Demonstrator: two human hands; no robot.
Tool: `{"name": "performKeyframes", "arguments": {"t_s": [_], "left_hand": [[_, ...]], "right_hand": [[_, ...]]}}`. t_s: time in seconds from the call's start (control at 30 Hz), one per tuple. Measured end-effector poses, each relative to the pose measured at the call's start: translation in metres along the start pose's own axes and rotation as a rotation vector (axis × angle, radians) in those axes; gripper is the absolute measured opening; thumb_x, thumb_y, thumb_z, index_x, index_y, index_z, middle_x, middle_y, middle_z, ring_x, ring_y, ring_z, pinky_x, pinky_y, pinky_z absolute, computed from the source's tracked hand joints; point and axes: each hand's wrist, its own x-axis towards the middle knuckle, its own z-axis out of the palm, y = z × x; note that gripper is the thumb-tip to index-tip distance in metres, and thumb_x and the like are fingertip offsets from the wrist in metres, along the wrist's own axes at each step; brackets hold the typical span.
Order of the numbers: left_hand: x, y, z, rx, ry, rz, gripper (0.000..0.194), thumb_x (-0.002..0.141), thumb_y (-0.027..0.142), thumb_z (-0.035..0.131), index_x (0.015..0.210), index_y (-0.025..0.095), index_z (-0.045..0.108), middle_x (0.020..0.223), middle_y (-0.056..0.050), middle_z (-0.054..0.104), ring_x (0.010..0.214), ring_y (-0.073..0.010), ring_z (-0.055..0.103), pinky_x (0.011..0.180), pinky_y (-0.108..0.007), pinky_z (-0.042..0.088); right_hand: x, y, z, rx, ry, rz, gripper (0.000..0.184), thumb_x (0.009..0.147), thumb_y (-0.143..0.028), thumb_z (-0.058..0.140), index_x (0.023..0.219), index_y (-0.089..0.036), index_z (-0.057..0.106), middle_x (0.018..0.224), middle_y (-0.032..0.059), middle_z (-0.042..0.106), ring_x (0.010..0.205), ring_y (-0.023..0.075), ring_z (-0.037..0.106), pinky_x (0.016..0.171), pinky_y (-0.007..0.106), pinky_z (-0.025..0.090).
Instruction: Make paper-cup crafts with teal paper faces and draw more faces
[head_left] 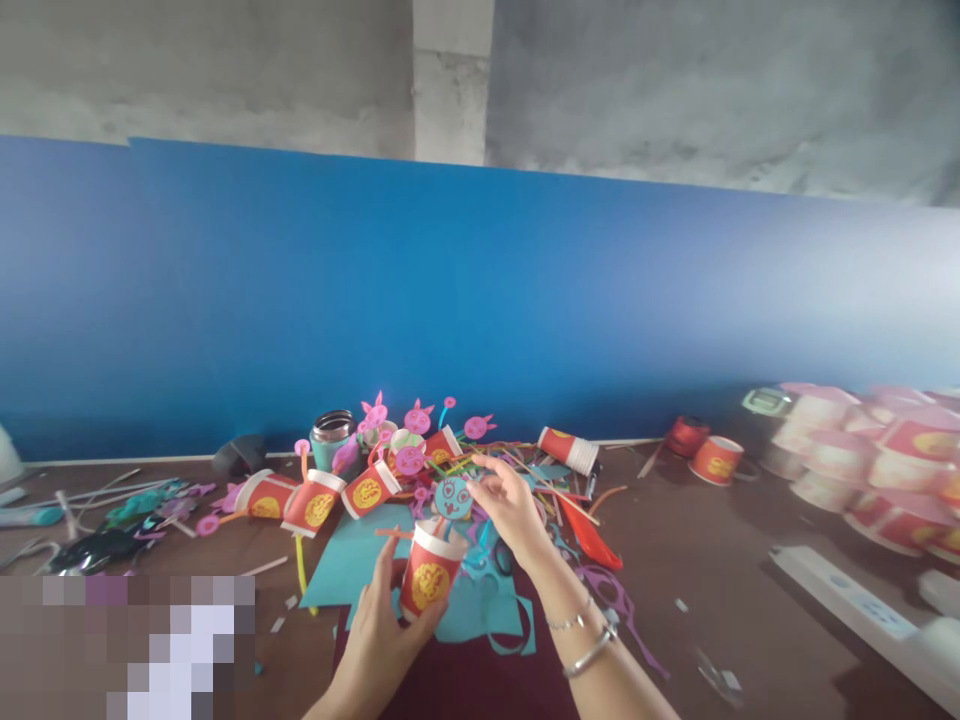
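My left hand (pixel 382 620) is wrapped round a red paper cup (pixel 430 575) with a white rim and a yellow emblem, held upright. Strips stand up inside the cup, and an orange strip juts from its left side. Above the rim is a round teal paper face (pixel 453 497) with drawn eyes and mouth. The fingers of my right hand (pixel 506 500) pinch the right edge of this paper face. Beneath the cup lie teal paper sheets (pixel 352 555) with cut-out holes.
Behind my hands lie several red cups (pixel 313 502) with pink paper faces (pixel 409 460), beside a teal thermos (pixel 332 437). Stacked cups (pixel 568 450) rest on their side. At the right are piled cups (pixel 892 470) and a white power strip (pixel 862 610). A blue partition (pixel 480 300) borders the table.
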Motion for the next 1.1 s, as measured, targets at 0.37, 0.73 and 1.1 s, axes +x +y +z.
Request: {"name": "performKeyframes", "arguments": {"t_s": [0.37, 0.73, 1.1], "left_hand": [[0.015, -0.003, -0.020, 0.277, 0.216, -0.217, 0.086, 0.074, 0.062, 0.043, 0.137, 0.008, 0.022, 0.104, -0.015, 0.060, 0.093, -0.0316, 0.062, 0.082, -0.049, 0.044], [0.010, 0.000, -0.012, 0.397, 0.474, 0.099, 0.081, 0.080, 0.051, 0.048, 0.141, 0.008, 0.015, 0.137, -0.026, 0.035, 0.128, -0.0389, 0.034, 0.097, -0.053, 0.036], [0.004, 0.026, -0.002, 0.179, 0.039, 0.448, 0.057, 0.085, 0.011, 0.034, 0.140, 0.017, 0.020, 0.118, -0.015, 0.057, 0.105, -0.0221, 0.058, 0.088, -0.038, 0.049]], "right_hand": [[-0.016, 0.006, 0.007, -0.829, -0.488, 0.096, 0.020, 0.070, -0.014, 0.053, 0.074, -0.020, 0.072, 0.077, 0.0033, 0.074, 0.078, 0.0172, 0.067, 0.065, 0.020, 0.044], [-0.031, 0.008, 0.029, -1.073, -0.540, 0.102, 0.020, 0.065, -0.014, 0.056, 0.078, -0.015, 0.071, 0.086, 0.0157, 0.072, 0.086, 0.0288, 0.067, 0.068, 0.030, 0.046], [-0.028, 0.009, 0.025, -1.022, -0.595, 0.076, 0.024, 0.058, -0.014, 0.061, 0.080, -0.013, 0.071, 0.087, 0.0155, 0.073, 0.087, 0.0286, 0.067, 0.073, 0.029, 0.048]]}}
